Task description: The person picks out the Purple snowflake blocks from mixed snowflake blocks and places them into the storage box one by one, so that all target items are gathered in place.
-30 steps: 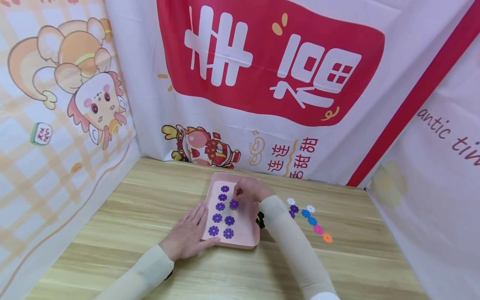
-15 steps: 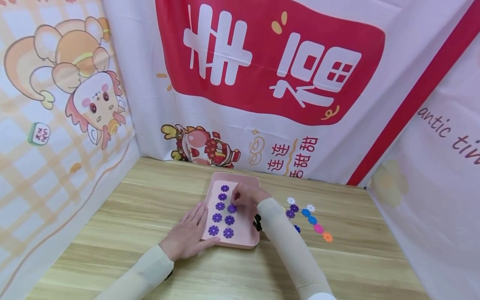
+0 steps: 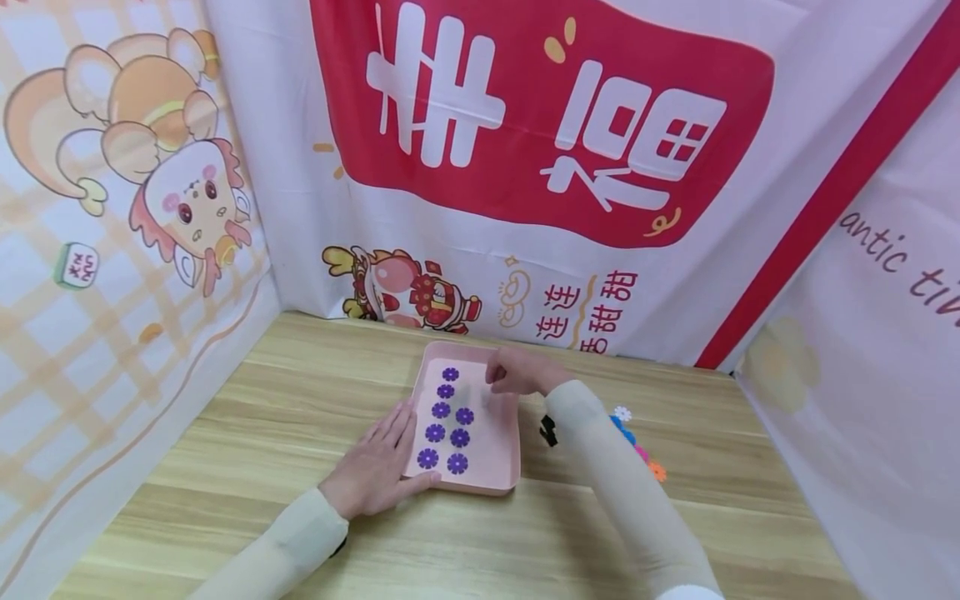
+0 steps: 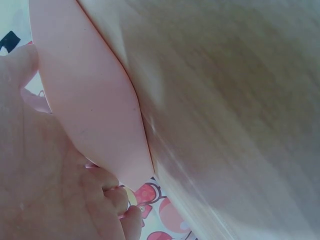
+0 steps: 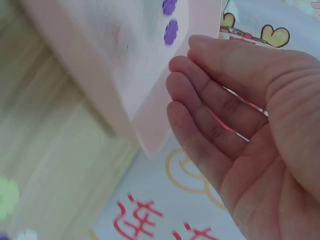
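Note:
A shallow pink tray (image 3: pixel 491 450) lies on the table, with purple snowflake-shaped discs (image 3: pixel 460 437) in two columns inside: several on the left, three on the right. My left hand (image 3: pixel 375 468) rests with extended fingers along the tray's left edge, its thumb at the near left corner. In the left wrist view the tray's outer wall (image 4: pixel 95 95) runs past the palm. Over the tray's far right part, my right hand (image 3: pixel 521 372) hovers. The right wrist view shows its fingers (image 5: pixel 187 120) loosely bent, with nothing between them.
To the right, partly behind the right forearm, lie loose discs: a white disc (image 3: pixel 622 413), blue discs (image 3: pixel 622 429) and an orange disc (image 3: pixel 657 471). A black strap piece (image 3: pixel 548 431) shows beside the right wrist. Printed cloth (image 3: pixel 525 200) stands behind the wooden table (image 3: pixel 330 358).
My right hand set a purple disc at the far end of the right column, let go of it, and moved right and away. The left hand has stayed at the tray's edge.

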{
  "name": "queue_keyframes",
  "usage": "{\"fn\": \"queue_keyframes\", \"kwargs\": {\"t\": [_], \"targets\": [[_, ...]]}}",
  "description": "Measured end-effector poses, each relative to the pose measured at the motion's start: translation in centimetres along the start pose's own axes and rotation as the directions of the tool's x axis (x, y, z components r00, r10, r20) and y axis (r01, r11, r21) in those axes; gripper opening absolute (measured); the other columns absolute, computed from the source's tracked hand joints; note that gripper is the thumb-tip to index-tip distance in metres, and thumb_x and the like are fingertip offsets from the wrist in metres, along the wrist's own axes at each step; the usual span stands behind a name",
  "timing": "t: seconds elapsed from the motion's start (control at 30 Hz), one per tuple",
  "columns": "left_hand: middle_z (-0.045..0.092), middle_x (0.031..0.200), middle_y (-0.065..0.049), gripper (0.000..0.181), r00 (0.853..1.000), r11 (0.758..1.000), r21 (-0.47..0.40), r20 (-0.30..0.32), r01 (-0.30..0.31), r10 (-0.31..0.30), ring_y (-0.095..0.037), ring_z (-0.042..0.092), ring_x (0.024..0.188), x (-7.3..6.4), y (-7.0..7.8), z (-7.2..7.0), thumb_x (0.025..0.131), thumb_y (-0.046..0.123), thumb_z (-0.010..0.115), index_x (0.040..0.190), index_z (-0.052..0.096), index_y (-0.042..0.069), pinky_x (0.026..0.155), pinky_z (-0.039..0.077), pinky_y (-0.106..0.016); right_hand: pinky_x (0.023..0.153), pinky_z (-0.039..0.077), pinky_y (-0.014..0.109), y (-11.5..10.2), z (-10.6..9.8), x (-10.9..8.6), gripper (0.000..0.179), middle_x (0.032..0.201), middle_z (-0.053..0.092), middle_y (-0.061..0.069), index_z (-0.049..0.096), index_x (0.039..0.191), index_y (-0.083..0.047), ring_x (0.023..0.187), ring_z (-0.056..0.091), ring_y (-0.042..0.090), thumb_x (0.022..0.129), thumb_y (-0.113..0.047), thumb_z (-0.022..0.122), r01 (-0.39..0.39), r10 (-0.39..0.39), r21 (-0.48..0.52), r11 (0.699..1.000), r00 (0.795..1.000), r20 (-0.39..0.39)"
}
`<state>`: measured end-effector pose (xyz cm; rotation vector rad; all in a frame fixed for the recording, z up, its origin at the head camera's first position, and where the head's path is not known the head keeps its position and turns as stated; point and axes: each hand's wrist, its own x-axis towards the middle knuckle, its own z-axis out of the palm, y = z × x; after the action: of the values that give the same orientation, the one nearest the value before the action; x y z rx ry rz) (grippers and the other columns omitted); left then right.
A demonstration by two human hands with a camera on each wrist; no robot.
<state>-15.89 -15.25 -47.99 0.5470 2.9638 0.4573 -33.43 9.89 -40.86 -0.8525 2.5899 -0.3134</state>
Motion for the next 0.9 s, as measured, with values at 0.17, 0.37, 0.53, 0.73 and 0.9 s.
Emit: {"fn": "queue_keyframes", "kwargs": {"t": [0.17,0.37,0.53,0.73,0.9], "targets": [[0.009,0.176,-0.024,0.104,1.000,1.000,0.002,-0.002,-0.010,0.010,-0.043,0.013,0.165,0.0,-0.1,0.1,0.102,0.070,0.050,0.164,0.021,-0.007,0.133,0.021,-0.059,0.089,0.062,0.031,1.5,-1.1,-2.1,0.013,0.104,0.077,0.000,0.078,0.110,-0.014,0.094,0.070,0.013,0.097,-0.012,0.076,0.018,-0.021,-0.089,0.996,0.999,-0.027],[0.010,0.176,-0.025,0.104,1.000,1.000,0.002,-0.004,-0.009,0.009,-0.043,0.013,0.165,-0.1,-0.3,0.1,0.102,0.071,0.049,0.164,0.021,-0.008,0.133,0.021,-0.059,0.085,0.063,0.032,4.3,-1.5,-4.7,0.014,0.102,0.078,0.003,0.079,0.109,-0.010,0.091,0.071,0.014,0.096,-0.009,0.077,0.066,-0.073,-0.167,0.984,0.997,-0.039],[0.010,0.176,-0.025,0.104,1.000,1.000,-0.003,-0.008,-0.009,0.009,-0.043,0.014,0.165,-0.1,-0.4,0.2,0.102,0.071,0.049,0.164,0.022,-0.008,0.133,0.021,-0.059,0.080,0.062,0.031,7.3,-0.3,-6.5,0.013,0.097,0.077,0.002,0.079,0.107,-0.009,0.084,0.068,0.012,0.095,-0.010,0.079,0.033,-0.041,-0.174,0.984,0.998,-0.045],[0.010,0.176,-0.024,0.105,1.000,1.000,-0.004,-0.006,-0.016,0.016,-0.043,0.014,0.165,-0.1,-0.4,0.3,0.101,0.072,0.048,0.164,0.021,-0.008,0.133,0.021,-0.059,0.075,0.058,0.030,10.2,2.1,-8.2,0.006,0.092,0.074,0.002,0.077,0.102,-0.008,0.079,0.059,0.010,0.096,-0.009,0.077,0.011,-0.019,-0.174,0.985,0.999,-0.041],[0.011,0.176,-0.025,0.106,1.000,1.000,0.010,-0.012,-0.019,0.019,-0.043,0.014,0.164,-0.1,-0.6,0.4,0.101,0.073,0.047,0.164,0.022,-0.008,0.133,0.021,-0.059,0.065,0.044,0.025,11.5,3.4,-9.0,0.012,0.082,0.068,0.009,0.070,0.087,-0.003,0.070,0.048,0.009,0.093,-0.006,0.080,0.040,-0.053,-0.175,0.984,0.996,-0.067]]}}
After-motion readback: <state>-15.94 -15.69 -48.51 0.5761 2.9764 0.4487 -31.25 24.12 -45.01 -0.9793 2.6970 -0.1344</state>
